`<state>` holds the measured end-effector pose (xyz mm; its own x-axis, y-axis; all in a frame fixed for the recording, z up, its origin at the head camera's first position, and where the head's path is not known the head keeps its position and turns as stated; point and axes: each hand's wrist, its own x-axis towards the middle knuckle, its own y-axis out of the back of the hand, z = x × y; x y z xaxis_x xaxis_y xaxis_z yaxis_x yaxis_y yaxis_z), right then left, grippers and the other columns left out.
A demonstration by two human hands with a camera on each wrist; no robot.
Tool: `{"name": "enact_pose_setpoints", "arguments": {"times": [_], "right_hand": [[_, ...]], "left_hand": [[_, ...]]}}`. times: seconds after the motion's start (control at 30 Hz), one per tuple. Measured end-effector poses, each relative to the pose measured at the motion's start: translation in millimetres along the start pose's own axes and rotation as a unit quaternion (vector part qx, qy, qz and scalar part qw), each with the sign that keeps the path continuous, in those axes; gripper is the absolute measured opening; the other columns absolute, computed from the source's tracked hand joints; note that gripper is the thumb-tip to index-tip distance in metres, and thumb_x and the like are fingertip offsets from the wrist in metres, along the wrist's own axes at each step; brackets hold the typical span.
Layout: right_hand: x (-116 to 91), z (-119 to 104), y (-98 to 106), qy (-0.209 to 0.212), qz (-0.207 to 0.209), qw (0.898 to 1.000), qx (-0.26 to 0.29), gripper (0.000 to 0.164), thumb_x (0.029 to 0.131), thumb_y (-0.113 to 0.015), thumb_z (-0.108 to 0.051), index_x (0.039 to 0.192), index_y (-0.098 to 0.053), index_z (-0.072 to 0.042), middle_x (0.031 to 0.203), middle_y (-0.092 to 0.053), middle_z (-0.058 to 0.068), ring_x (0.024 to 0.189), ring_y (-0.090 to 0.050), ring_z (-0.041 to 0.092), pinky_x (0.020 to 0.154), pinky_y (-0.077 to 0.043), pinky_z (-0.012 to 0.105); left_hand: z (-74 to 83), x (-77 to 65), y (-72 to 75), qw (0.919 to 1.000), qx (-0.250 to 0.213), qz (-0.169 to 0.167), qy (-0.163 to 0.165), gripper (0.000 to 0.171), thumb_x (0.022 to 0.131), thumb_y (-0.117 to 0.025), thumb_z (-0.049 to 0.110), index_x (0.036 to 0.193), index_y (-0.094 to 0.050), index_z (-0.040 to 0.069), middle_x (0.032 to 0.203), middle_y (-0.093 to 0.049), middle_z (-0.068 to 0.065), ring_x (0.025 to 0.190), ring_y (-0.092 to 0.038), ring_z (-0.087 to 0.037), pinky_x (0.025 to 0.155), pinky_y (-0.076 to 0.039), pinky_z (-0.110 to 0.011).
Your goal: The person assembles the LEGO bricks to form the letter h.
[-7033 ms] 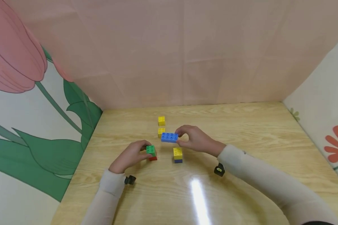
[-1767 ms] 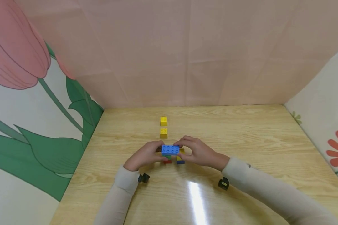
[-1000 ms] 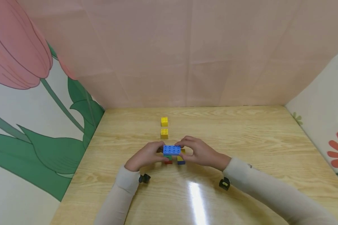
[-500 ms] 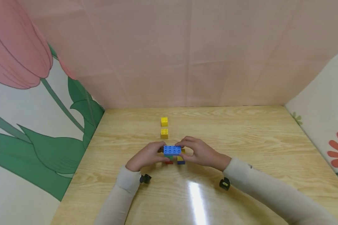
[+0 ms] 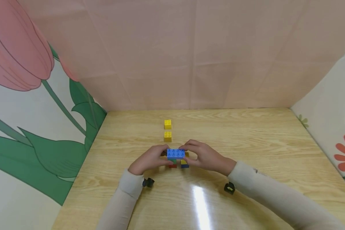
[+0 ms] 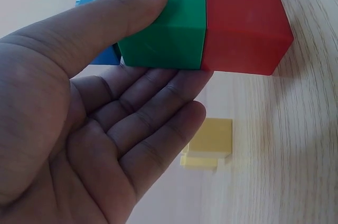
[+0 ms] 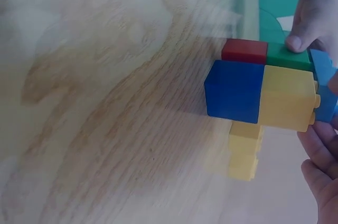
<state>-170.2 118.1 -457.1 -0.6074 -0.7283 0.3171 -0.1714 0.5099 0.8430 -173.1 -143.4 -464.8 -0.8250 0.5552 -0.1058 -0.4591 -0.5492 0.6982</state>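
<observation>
My left hand [image 5: 150, 159] pinches the green toy building brick [image 6: 179, 28], which sits on a red brick [image 6: 245, 28]; the thumb lies along the green side. Next to this pair stands a yellow brick [image 7: 288, 97] on a dark blue one [image 7: 232, 91]. Between finger and thumb my right hand [image 5: 205, 155] grips the end of a long blue brick [image 5: 176, 154], studs up. It lies level over the tops of both pairs. In the right wrist view, studs of the yellow brick still show beneath it.
Two loose yellow bricks, a nearer one [image 5: 168, 136] and a farther one [image 5: 168, 124], stand in line behind the hands on the wooden table [image 5: 247, 134]. A pink cloth wall [image 5: 189, 64] closes off the back, with printed panels at both sides.
Since the oldest frame, my left hand has slid the green-and-red pair right, beside the yellow-and-blue pair. My right hand has brought the long blue brick over both. Over the last second, both hands barely move.
</observation>
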Motion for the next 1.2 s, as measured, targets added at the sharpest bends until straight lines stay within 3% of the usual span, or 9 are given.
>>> {"name": "enact_pose_setpoints", "arguments": {"times": [0.3,0.53,0.9,1.2], "right_hand": [[-0.1,2.7,-2.9,0.057,0.033,0.997,-0.047,0.04,0.089,-0.071,-0.024,0.125,-0.064,-0.01,0.113,-0.06,-0.002,0.093,-0.058,0.007,0.076,-0.052,0.02],[0.2,1.1,-1.8,0.078,0.03,0.994,-0.07,0.041,0.089,-0.072,-0.026,0.125,-0.064,-0.009,0.112,-0.06,-0.001,0.095,-0.058,0.007,0.078,-0.052,0.018],[-1.1,-1.7,-2.4,0.052,0.028,0.996,-0.067,0.039,0.09,-0.068,-0.028,0.123,-0.064,-0.008,0.111,-0.06,-0.001,0.092,-0.059,0.008,0.075,-0.052,0.019],[0.2,-4.5,-2.6,0.043,0.018,0.997,-0.059,0.045,0.088,-0.071,-0.024,0.13,-0.06,-0.011,0.111,-0.059,-0.001,0.089,-0.06,0.012,0.073,-0.052,0.019]], "left_hand": [[1.6,-0.1,0.6,1.0,-0.001,-0.002,0.004,0.024,0.086,-0.076,0.031,0.1,-0.06,0.021,0.098,-0.064,0.011,0.088,-0.061,-0.009,0.075,-0.052,-0.027],[1.0,-0.2,0.5,1.0,0.0,-0.004,0.004,0.026,0.085,-0.077,0.031,0.101,-0.06,0.02,0.099,-0.063,0.012,0.091,-0.061,-0.008,0.077,-0.052,-0.026],[-0.7,0.6,-0.1,1.0,0.002,-0.005,0.002,0.025,0.085,-0.077,0.03,0.1,-0.059,0.02,0.099,-0.064,0.011,0.089,-0.061,-0.006,0.076,-0.052,-0.026],[0.9,0.2,0.6,1.0,0.003,-0.005,-0.002,0.024,0.086,-0.076,0.029,0.1,-0.059,0.02,0.099,-0.064,0.011,0.091,-0.061,-0.006,0.076,-0.052,-0.025]]}}
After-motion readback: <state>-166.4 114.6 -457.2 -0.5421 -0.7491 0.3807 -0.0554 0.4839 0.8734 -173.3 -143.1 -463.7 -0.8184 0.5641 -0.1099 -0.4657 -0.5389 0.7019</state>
